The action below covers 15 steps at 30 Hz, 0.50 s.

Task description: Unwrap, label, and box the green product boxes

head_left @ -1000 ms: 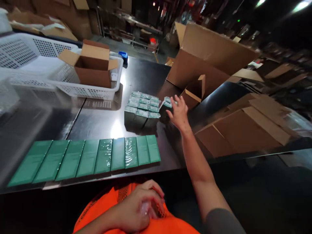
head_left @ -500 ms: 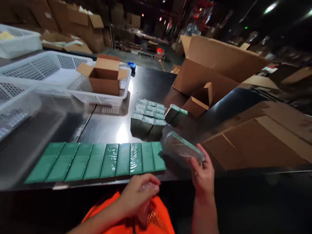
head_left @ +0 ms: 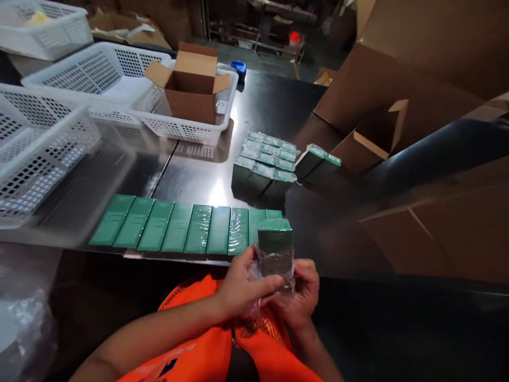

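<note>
Counter (head_left: 254, 106) ahead of the grip carries the flat row of green boxes (head_left: 186, 229). Both hands closed on one wrapped box (head_left: 275, 249), upright: right hand (head_left: 300, 297) underneath, left hand (head_left: 242, 286) pinching film. Best peel without crushing corners.

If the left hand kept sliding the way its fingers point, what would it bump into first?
The left hand points right, and its fingers already touch the wrapped green box. Just past that is the right hand, gripping the same box. Depth is hard to judge.
</note>
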{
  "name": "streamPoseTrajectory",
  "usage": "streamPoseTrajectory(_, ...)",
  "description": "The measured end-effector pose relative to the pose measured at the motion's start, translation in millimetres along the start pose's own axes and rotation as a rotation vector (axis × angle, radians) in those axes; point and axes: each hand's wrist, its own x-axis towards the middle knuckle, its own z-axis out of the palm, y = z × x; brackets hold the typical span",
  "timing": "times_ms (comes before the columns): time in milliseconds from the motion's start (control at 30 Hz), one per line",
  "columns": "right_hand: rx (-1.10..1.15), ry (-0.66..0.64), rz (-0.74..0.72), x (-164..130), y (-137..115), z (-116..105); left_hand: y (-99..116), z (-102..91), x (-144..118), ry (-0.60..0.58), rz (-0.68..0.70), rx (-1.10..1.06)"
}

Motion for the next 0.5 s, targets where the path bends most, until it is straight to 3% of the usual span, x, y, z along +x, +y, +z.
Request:
streamPoseTrajectory(100,0.024,-0.01,-0.066,7,0,-1,-3,-2.2,-1,-0.042,-0.016,0.01)
streamPoseTrajectory(167,0.074,-0.087,0.014,14,-6,-6,-3,-4.6,2,-0.049,-0.03,0.047)
streamPoseTrajectory(333,0.25,-0.119,0.61,43,-30,-23,-13,-8.5,3,-0.245,-0.129,0.384)
streamPoseTrajectory(400,0.287,-0.017,0.708,58,-29,-28,-17,-7.9,0,-0.287,-0.148,0.529)
streamPoseTrajectory(500,0.265,0.311,0.628,85,-5,-33,-17,-6.4,-5,-0.277,-0.109,0.693)
